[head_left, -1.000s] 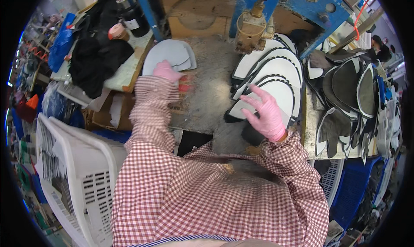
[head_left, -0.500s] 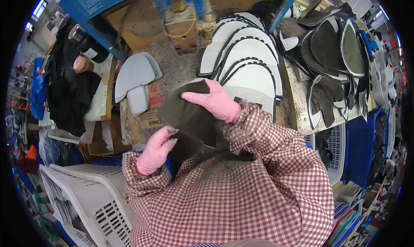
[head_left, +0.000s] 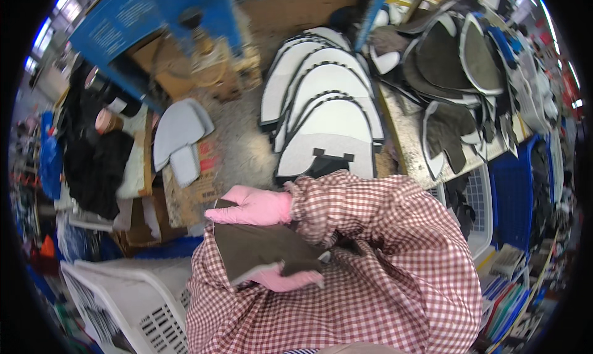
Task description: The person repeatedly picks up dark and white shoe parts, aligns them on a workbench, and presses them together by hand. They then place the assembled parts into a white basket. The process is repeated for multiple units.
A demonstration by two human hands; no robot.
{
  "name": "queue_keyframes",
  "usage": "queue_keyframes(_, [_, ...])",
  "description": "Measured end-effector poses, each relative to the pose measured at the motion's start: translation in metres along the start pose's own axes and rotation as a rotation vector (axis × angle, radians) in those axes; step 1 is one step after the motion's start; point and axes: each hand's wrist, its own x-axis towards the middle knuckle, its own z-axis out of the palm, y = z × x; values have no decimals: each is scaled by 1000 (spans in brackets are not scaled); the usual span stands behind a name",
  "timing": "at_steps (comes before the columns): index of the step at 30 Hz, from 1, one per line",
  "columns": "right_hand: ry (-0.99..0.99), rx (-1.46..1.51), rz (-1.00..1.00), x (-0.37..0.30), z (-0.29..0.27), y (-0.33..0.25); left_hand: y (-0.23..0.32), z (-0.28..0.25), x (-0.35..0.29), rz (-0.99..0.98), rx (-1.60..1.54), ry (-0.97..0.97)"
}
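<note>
A dark grey-brown fabric piece with a pale edge (head_left: 259,246) is held in front of my checked smock, close to my body. My right hand (head_left: 256,206), in a pink glove, pinches its upper edge, thumb on the near side. Below, my left hand (head_left: 289,280), also gloved in pink, grips the lower edge; part of it is hidden behind the fabric. Beyond my hands, a stack of white rounded pieces with black edging (head_left: 330,128) lies overlapped on the worktable. Pale grey rounded pieces (head_left: 179,131) rest to its left.
A blue machine frame (head_left: 136,20) with a metal press head (head_left: 213,67) stands over the far table. Dark shaped pieces (head_left: 457,63) pile up on the right table. Black cloth (head_left: 99,168) hangs at left. White plastic baskets (head_left: 133,298) stand at lower left.
Both hands have brought the fabric piece down toward my body and turned it. My left hand has moved right, beneath the piece. The view has shifted.
</note>
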Motion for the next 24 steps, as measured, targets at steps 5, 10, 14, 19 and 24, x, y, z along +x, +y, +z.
queue_keyframes(5, [367, -227, 186, 37, -25, 9, -28, -38, -11, -489, -48, -104])
queue_keyframes(10, [809, -1264, -227, 29, -72, -35, 23, -94, 13, -846, 338, 162])
queue_keyframes(14, [153, -148, 114, -4, -39, -44, 31, -86, 18, -1109, 738, 66])
queue_keyframes(19, [374, 329, 239, -23, -23, -27, 9, -79, -7, -759, 394, -288])
queue_keyframes(24, [791, 935, -28, -17, -83, 14, -24, -77, 6, -766, 31, -165])
